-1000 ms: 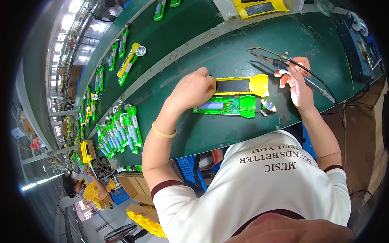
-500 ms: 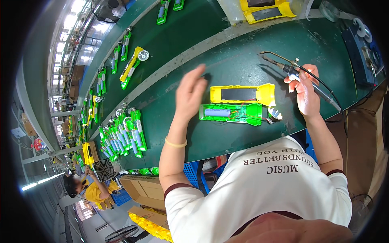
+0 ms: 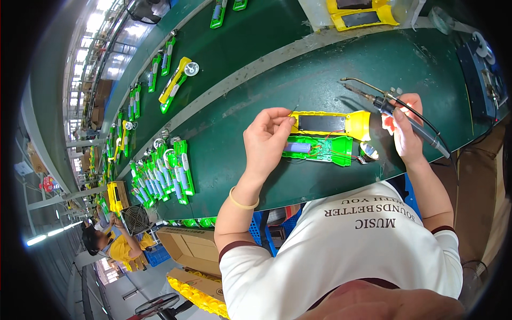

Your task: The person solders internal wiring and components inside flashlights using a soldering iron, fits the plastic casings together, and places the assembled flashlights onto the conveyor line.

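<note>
My left hand (image 3: 265, 141) is closed in a pinch at the left end of a yellow plastic housing half (image 3: 358, 126). A thin dark wire (image 3: 295, 108) pokes up from its fingertips. A black panel (image 3: 321, 124) is set into the housing. Just below lies a green housing half (image 3: 341, 152) holding a blue cylindrical battery (image 3: 298, 148), a circuit board and red wires. Beside its right end sits a small round lamp head (image 3: 369, 151). My right hand (image 3: 406, 130) grips a soldering iron (image 3: 383, 103) with a curved metal tube alongside, its tip pointing left above the bench.
Several green halves with batteries (image 3: 162, 173) stand bunched at the left. Beyond a grey rail (image 3: 234, 80), more units lie on a green belt. A blue-black soldering station (image 3: 474, 80) stands far right. Yellow housings (image 3: 362, 19) lie at the back. A co-worker (image 3: 125, 245) in yellow is at far left.
My left hand has gone from open and raised beside the housings to a pinch at the yellow half's left end. The soldering iron stays in my right hand, nearly still.
</note>
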Motion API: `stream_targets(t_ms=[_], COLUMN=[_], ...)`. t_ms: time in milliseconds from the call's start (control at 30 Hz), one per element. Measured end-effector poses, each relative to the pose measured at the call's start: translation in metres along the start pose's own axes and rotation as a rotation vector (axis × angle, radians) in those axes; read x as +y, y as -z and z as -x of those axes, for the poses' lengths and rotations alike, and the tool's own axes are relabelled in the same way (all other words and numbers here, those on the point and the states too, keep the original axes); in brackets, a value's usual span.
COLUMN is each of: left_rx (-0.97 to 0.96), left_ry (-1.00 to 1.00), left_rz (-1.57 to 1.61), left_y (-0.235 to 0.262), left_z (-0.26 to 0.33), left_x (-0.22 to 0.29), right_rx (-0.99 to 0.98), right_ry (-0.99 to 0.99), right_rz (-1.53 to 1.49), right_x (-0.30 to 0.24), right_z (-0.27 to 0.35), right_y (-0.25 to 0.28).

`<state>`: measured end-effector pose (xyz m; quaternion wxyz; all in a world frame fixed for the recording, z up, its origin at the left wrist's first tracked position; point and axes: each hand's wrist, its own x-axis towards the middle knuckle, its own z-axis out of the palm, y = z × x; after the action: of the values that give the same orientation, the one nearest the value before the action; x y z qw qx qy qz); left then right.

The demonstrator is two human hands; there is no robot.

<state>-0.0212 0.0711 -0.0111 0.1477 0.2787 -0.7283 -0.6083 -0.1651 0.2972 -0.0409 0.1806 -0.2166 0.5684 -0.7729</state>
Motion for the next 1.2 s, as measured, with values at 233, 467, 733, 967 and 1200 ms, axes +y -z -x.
stream_targets(t_ms=[233, 467, 733, 967, 1200], left_rx=[-0.074, -0.305, -0.450, -0.492, -0.499], left_ry=[-0.349, -0.428, -0.461, -0.466, -0.459], left_rz=[-0.598, -0.800, -0.900, -0.916, -0.919], left_y=[0.007, 0.017, 0.017, 0.018, 0.014], left_z=[-0.011, -0.021, -0.028, -0.029, -0.029], left_x=[0.000, 0.008, 0.016, 0.016, 0.018], right_rx=[-0.140, -0.302, -0.328, -0.341, -0.320], right_ry=[-0.029, -0.103, -0.170, -0.146, -0.115], right_rz=[0.096, 0.359, 0.407, 0.509, 0.381], right_x=[-0.012, -0.007, -0.004, -0.005, 0.001], right_z=[0.003, -0.002, -0.004, -0.005, -0.002], right_y=[-0.029, -0.044, -0.043, -0.047, -0.038])
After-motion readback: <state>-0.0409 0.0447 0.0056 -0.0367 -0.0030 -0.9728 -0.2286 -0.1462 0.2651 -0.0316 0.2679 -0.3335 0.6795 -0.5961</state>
